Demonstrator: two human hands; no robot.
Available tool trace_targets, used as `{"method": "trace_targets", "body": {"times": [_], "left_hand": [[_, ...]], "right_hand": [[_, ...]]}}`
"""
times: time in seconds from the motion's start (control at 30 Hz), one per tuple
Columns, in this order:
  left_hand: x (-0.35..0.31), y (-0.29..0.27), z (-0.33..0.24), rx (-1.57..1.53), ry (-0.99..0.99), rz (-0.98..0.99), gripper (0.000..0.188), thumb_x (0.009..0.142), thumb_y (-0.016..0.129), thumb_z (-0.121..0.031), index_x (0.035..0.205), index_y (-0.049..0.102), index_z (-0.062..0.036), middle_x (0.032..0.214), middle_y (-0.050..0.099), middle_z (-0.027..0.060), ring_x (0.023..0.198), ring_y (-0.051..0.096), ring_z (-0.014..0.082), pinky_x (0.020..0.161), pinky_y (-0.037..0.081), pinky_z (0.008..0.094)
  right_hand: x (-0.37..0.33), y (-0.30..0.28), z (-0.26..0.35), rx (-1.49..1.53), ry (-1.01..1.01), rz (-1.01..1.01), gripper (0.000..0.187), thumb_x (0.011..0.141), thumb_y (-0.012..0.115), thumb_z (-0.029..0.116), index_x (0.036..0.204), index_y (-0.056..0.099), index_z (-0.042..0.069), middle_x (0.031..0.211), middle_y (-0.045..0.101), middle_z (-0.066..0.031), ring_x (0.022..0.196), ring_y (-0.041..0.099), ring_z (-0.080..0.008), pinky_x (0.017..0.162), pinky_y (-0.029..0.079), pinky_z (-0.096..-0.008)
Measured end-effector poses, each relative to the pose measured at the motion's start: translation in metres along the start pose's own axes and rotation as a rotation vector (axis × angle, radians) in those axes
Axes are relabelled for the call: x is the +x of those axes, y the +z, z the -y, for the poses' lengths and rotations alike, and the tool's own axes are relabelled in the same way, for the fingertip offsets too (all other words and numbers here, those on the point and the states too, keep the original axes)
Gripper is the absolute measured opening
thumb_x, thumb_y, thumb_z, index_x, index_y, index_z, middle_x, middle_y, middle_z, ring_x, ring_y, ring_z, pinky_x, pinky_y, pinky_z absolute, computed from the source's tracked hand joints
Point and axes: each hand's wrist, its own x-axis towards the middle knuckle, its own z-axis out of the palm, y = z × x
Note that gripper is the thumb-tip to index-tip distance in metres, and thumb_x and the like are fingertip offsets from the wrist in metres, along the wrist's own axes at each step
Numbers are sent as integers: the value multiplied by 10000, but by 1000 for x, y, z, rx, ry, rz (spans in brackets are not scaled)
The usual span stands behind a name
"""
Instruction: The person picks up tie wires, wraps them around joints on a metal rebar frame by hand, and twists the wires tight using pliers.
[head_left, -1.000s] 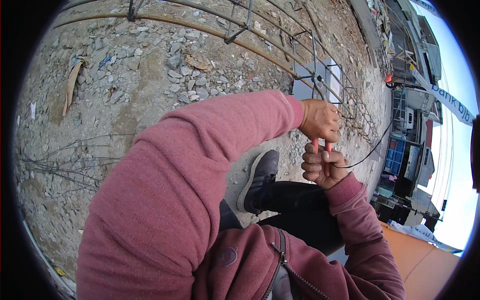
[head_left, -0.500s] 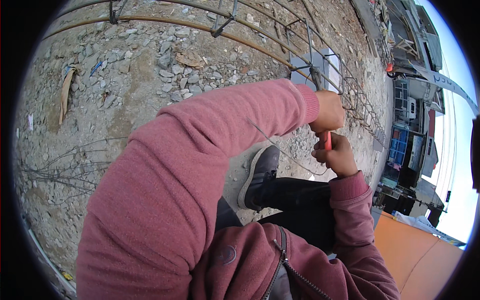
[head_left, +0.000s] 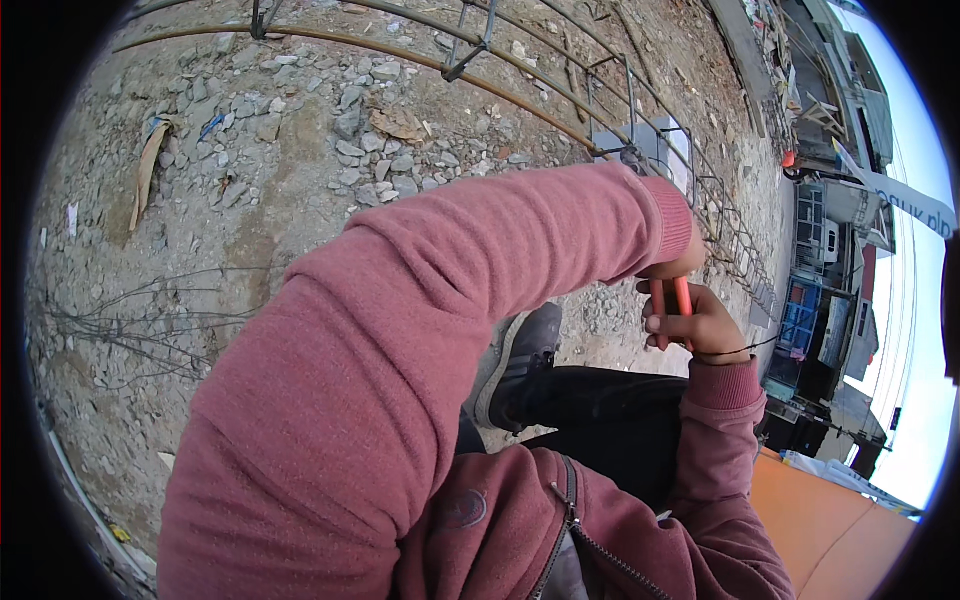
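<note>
My right hand (head_left: 708,325) is closed around a pair of pliers with red handles (head_left: 684,298). The two handles stand apart, and the jaws are hidden behind my left sleeve. My left hand (head_left: 682,264) is just above the handles, bent at the wrist; its fingers are out of sight behind the cuff. Beyond my left forearm lies a long rebar cage (head_left: 455,72) of rods and square stirrups. A thin dark wire (head_left: 765,345) passes by my right wrist.
Grey gravel (head_left: 370,150) covers the ground. A tangle of thin wire (head_left: 130,320) lies at the left. A grey block (head_left: 660,145) is under the cage. My shoe (head_left: 525,360) rests below my hands. An orange panel (head_left: 830,530) stands lower right, buildings (head_left: 830,230) far right.
Both hands have shifted slightly right and down in the picture. The plier handles have spread apart. My left hand is now more hidden by its cuff. The loose wire across my sleeve no longer shows there.
</note>
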Motion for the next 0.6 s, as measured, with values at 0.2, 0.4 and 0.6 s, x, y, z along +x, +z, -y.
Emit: {"method": "trace_targets", "body": {"times": [0.2,0.4,0.6], "left_hand": [[-7,39,11,279,745,-1250,151,613,655,-133,761,682,-123,627,600,38,688,634,234,613,513,376],[-5,24,3,-79,34,103,182,670,708,-192,812,692,-79,721,660,59,696,646,217,619,498,353],[-9,66,13,-177,-10,-371,464,681,733,-356,984,562,-49,845,625,100,886,596,281,782,425,394]], "right_hand": [[13,5,-20,655,-157,479,576,711,656,120,1195,442,-109,766,586,-86,651,607,-205,605,544,-332],[1,-4,-11,8,-47,196,680,704,734,224,1234,402,-43,970,585,-153,811,621,-228,663,564,-401],[12,-69,14,-25,270,330,663,738,721,143,1276,374,-27,1004,597,-144,675,649,-175,548,584,-307]]}}
